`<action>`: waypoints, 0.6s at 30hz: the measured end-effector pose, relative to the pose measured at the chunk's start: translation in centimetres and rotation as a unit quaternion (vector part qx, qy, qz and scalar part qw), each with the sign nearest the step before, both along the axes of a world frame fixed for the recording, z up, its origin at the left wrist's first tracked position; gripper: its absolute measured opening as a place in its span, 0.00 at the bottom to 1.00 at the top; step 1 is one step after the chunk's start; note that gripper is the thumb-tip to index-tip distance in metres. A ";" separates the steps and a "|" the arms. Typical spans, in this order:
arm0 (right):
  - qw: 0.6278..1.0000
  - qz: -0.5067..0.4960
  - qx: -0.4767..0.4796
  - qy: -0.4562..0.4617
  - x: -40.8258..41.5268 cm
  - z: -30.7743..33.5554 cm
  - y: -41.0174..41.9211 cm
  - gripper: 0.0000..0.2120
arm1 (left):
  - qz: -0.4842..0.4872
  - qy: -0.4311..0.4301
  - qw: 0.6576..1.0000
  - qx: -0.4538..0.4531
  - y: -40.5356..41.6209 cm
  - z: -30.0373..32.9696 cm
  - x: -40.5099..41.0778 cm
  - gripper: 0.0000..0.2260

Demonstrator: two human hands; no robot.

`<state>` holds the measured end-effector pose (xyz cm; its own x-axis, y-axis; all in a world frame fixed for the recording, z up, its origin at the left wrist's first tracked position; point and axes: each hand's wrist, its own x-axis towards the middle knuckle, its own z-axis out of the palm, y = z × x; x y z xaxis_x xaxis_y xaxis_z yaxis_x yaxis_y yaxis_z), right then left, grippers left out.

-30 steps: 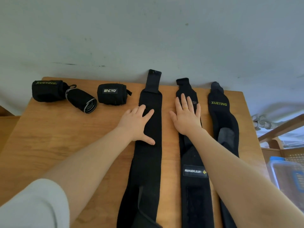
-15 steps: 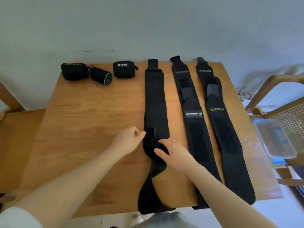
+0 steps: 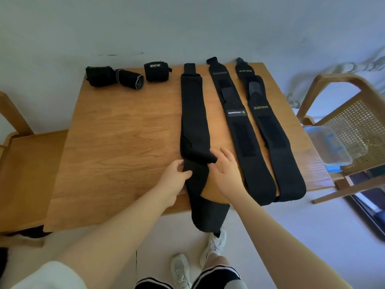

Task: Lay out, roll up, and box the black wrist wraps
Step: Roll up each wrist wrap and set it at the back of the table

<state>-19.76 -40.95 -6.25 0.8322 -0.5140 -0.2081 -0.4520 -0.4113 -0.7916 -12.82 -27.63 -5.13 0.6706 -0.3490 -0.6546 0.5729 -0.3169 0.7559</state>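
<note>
- Looking down through the head camera, I see a wooden bench (image 3: 116,142) set against a pale wall, with six black wrist wraps on it.
- Along the far edge toward the far left corner lie three rolled wraps: a plain roll (image 3: 100,77), a roll with a light-striped end (image 3: 130,81) touching it, and a roll marked with white lettering (image 3: 157,71) just beside.
- Three wraps lie flat in strips running from the far edge to the near edge: the plain left strip (image 3: 192,113), the middle strip with a white-lettered label (image 3: 237,126), and the right strip with yellow lettering (image 3: 268,130) near the right edge.
- The near ends of all three strips overhang the near edge; the left strip's end droops furthest below it.
- My left hand (image 3: 174,176) pinches the left side of the left strip near the near edge, thumb on top and fingers curled against the fabric.
- My right hand (image 3: 226,167) rests at the strip's right side, fingers (image 3: 218,155) loosely spread and touching a folded-over flap (image 3: 200,156) of that strip; I cannot tell whether they grip it.
- A clear plastic box with a blue lid under it (image 3: 331,147) sits on a cane-seated chair (image 3: 358,126) beside the right edge.
- A wooden seat (image 3: 27,174) stands beside the left edge.
- White shoes (image 3: 216,245) show on the floor below the near edge.
</note>
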 end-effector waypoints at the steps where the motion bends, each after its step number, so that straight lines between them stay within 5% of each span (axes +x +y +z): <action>1: 0.998 -0.052 0.039 0.010 -0.9 0.1 -0.2 0.21 | 0.019 0.023 0.999 -0.029 0.1 -0.3 -0.2 0.20; 6: 0.928 -0.069 0.335 0.147 -4.4 -0.4 -1.2 0.19 | 0.122 0.150 0.964 -0.185 0.1 -1.0 -1.4 0.18; 9: 0.919 -0.021 0.367 0.141 -4.6 0.2 -1.6 0.20 | 0.134 0.193 0.939 -0.250 -0.3 -1.4 -1.8 0.17; 11: 0.934 0.013 0.325 0.149 -4.3 0.9 -1.4 0.14 | 0.096 0.183 0.954 -0.216 -0.7 -1.4 -2.2 0.17; 14: 0.968 0.020 0.134 0.211 -4.0 0.5 -1.2 0.12 | -0.004 -0.009 1.000 0.028 -1.0 -1.9 -2.4 0.21; 16: 0.968 0.026 0.009 0.250 -4.1 -0.3 -1.2 0.16 | -0.046 -0.199 0.963 0.176 -0.9 -2.5 -1.7 0.25; 18: 0.969 0.019 -0.059 0.240 -4.1 -0.7 -0.8 0.20 | -0.095 -0.319 0.923 0.194 -1.3 -2.6 -0.8 0.26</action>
<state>-23.84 -41.73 -6.94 0.6732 -0.5284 -0.5173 -0.7389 -0.5095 -0.4411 -13.61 -28.94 -7.71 0.9135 -0.3232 -0.2473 -0.0445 -0.6834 0.7287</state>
